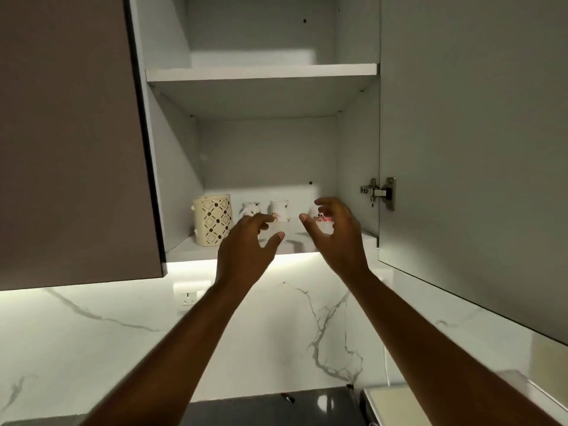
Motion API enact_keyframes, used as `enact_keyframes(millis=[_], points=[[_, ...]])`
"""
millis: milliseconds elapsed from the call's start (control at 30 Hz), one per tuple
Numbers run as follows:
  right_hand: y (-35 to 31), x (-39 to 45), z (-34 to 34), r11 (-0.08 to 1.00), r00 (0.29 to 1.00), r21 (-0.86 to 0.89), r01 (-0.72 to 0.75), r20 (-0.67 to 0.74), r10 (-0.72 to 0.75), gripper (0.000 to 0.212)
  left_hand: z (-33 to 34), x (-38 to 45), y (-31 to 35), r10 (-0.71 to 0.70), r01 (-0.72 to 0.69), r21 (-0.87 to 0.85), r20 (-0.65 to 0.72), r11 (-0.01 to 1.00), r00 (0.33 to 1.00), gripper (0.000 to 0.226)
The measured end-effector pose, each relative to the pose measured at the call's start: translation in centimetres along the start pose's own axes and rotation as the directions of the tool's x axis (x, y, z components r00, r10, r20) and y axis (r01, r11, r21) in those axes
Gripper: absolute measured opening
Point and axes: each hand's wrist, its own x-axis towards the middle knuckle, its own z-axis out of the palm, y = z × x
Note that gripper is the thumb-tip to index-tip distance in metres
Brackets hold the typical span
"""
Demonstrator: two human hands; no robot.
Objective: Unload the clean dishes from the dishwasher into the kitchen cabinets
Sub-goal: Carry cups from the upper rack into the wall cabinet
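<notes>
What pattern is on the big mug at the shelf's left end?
Cream mug with a dark diamond lattice, seen in the head view.

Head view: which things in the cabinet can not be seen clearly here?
- Right cup: mostly hidden behind the right hand.
- Middle cups: small, blurred, partly covered by the left hand.
- Upper shelf: its top surface lies above the camera's line of sight.
- Dishwasher: outside the frame.

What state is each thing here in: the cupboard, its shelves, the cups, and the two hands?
Cabinet door: swung open.
Upper shelf: bare.
Lower shelf: holds cups.
Patterned mug: upright.
Small cups: standing in a row.
Left hand: open, holding nothing.
Right hand: open, holding nothing.
</notes>
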Motion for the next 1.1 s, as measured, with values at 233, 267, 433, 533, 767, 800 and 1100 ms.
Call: enact_keyframes(millis=[233,267,433,533,767,800,1100], points=[[-3.1,-11.3,-4.7,0.987,0.994,-0.129,-0.094,-0.060,0.087,0.050,-2.2,-9.4,0.7,-0.034,0.056,-0.176,0.125,0.983,0.992,0.041],[-3.3,-12.8,-5.1,0.982,0.992,-0.146,-0.119,-0.066,0.110,0.053,-2.3,-10.4,0.5,-0.030,0.059,-0.184,0.157,0.981,0.987,0.044],[-4.8,-21.7,-8.4,0.946,0.975,-0.239,-0.220,-0.088,0.205,0.059,-2.9,-17.2,0.5,0.003,0.071,-0.223,0.314,0.972,0.949,0.055],[-6.1,-26.3,-11.3,0.916,0.947,-0.244,-0.319,-0.127,0.296,0.058,-2.6,-20.8,1.7,0.019,0.101,-0.272,0.406,0.957,0.914,0.058],[-8.8,-37.0,-18.2,0.827,0.857,-0.251,-0.503,-0.268,0.440,0.041,-1.1,-31.8,5.9,0.115,0.167,-0.415,0.574,0.894,0.811,0.047],[-9.3,-38.3,-18.9,0.813,0.845,-0.250,-0.526,-0.267,0.464,0.041,-1.2,-33.1,6.6,0.117,0.194,-0.434,0.594,0.880,0.796,0.047],[-16.2,-53.1,-33.3,0.654,0.730,-0.328,-0.682,-0.359,0.582,0.049,-2.2,-47.6,16.8,0.223,0.370,-0.513,0.769,0.775,0.599,0.057]])
